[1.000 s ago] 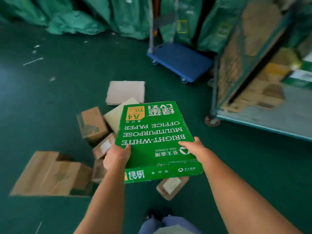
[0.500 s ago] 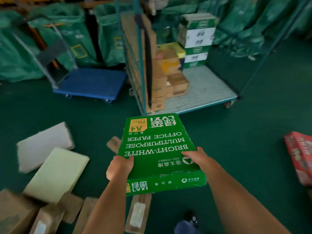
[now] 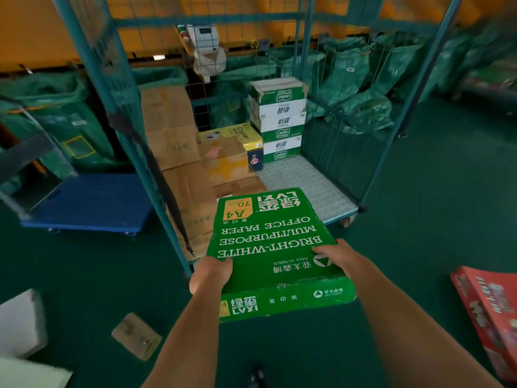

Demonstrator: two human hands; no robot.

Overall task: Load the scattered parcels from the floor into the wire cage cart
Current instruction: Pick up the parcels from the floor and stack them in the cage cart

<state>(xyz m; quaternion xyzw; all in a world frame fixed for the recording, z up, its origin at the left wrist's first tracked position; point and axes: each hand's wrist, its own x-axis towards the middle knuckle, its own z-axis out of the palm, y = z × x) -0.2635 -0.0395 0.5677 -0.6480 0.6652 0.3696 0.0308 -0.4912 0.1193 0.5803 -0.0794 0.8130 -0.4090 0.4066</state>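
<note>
I hold a flat green box of A4 office paper point(image 3: 274, 247) level in front of me. My left hand point(image 3: 209, 273) grips its left edge and my right hand point(image 3: 335, 257) grips its right edge, thumbs on top. Straight ahead stands the wire cage cart point(image 3: 321, 186) with its open side toward me. The far end of the green box reaches over the cart's front edge. Inside, brown cartons point(image 3: 173, 135) are stacked on the left and green-and-white boxes point(image 3: 279, 119) at the back. The right part of the cart floor is bare.
A blue platform trolley point(image 3: 92, 203) stands left of the cart. On the floor lie a small brown parcel point(image 3: 137, 336) and a white flat parcel point(image 3: 19, 323) at lower left, and a red box point(image 3: 486, 309) at right. Green sacks point(image 3: 358, 88) line the back.
The view swung from the parcels on the floor to the cart, and I have come closer to it. Both hands keep the same grip on the green box.
</note>
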